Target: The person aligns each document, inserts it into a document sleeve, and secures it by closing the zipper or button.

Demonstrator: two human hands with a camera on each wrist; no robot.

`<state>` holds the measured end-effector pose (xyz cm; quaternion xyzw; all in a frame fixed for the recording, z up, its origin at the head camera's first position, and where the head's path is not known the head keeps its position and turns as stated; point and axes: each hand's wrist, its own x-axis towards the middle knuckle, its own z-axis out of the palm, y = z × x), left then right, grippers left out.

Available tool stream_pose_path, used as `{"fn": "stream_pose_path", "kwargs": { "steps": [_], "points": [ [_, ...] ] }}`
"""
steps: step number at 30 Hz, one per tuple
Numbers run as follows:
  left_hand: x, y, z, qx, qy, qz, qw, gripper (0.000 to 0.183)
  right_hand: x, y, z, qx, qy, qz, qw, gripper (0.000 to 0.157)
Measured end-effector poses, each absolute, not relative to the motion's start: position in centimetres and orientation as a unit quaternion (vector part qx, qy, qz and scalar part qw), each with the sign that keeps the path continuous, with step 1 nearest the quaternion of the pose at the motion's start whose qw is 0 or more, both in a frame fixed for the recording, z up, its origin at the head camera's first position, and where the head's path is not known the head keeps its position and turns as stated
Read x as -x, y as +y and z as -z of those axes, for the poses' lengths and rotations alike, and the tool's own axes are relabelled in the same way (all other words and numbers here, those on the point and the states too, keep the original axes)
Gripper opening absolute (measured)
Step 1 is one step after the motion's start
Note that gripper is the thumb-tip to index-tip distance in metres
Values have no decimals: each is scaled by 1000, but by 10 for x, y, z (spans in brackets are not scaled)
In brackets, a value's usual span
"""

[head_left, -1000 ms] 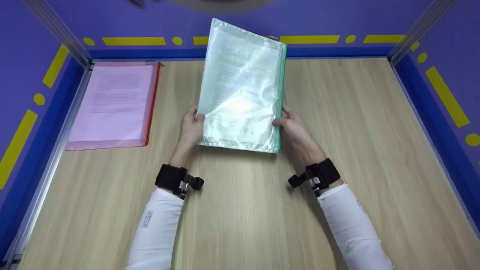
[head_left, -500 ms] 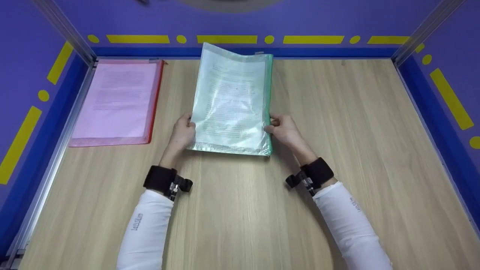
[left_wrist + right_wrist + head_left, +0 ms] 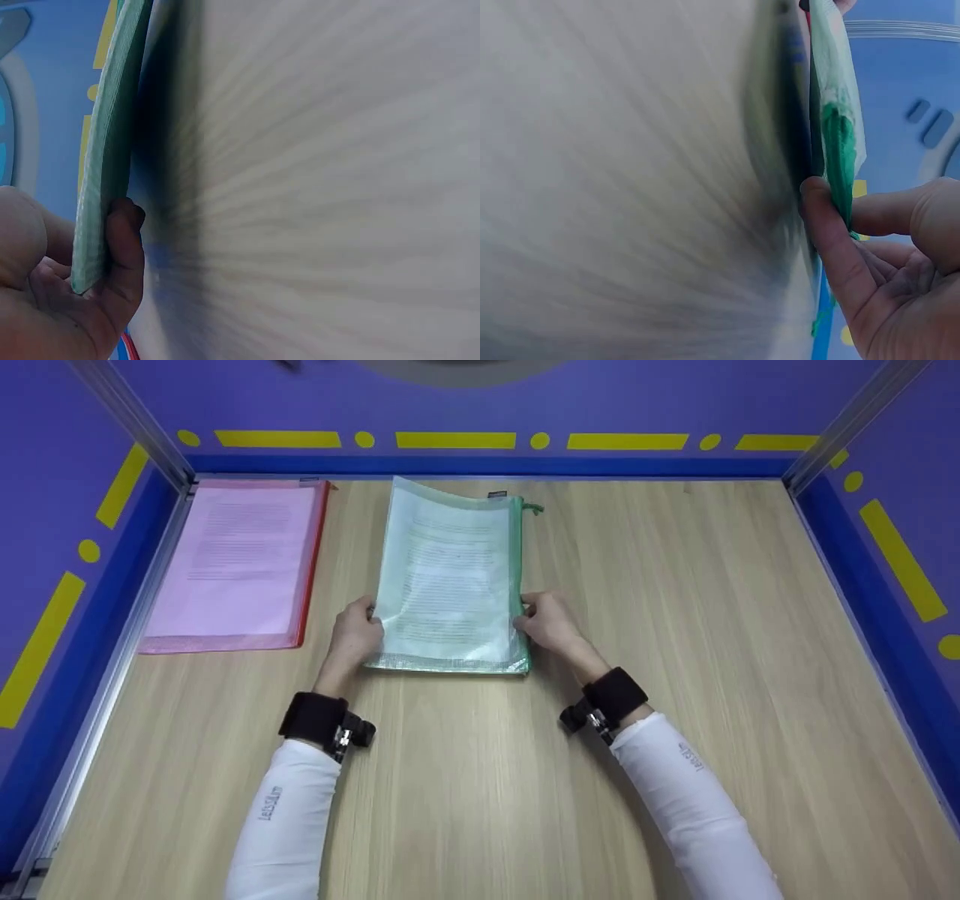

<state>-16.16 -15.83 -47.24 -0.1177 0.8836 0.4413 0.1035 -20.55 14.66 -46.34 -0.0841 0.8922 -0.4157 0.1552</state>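
Note:
A translucent green zipper document pouch point(image 3: 450, 577) with printed sheets inside is held between both hands over the middle of the table. My left hand point(image 3: 356, 631) pinches its left edge, thumb on top and fingers beneath, as the left wrist view shows with the pouch point(image 3: 105, 150) seen edge-on. On the opposite side, my right hand point(image 3: 553, 622) pinches the green zipper edge between thumb and fingers. In the right wrist view a narrow gap and shadow separate the pouch point(image 3: 838, 142) from the tabletop. Its far left corner curls up.
A pink pouch with a red zipper edge point(image 3: 232, 562) lies flat at the table's back left, holding printed paper. Blue-purple panels with yellow marks point(image 3: 455, 439) wall the back and sides of the wooden table point(image 3: 712, 660).
Both hands have lowered the green pouch toward the table and shifted it a little left. Its raised far end has come down, and a green zipper pull now shows at the far right corner.

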Motion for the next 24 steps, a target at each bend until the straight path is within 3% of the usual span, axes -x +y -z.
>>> {"fn": "stream_pose_path", "kwargs": {
  "steps": [4, 12, 17, 24],
  "points": [
    [160, -159, 477, 136, 893, -421, 81, 45, 207, 147, 467, 90, 906, 383, 155, 48],
    [153, -153, 470, 121, 931, -343, 23, 47, 198, 155, 456, 112, 927, 321, 158, 70],
    [147, -139, 461, 67, 953, -291, 47, 51, 185, 160, 451, 196, 934, 244, 173, 64],
    [138, -123, 462, -90, 962, -237, 101, 44, 177, 164, 452, 263, 931, 181, 177, 58]
  ]
}}
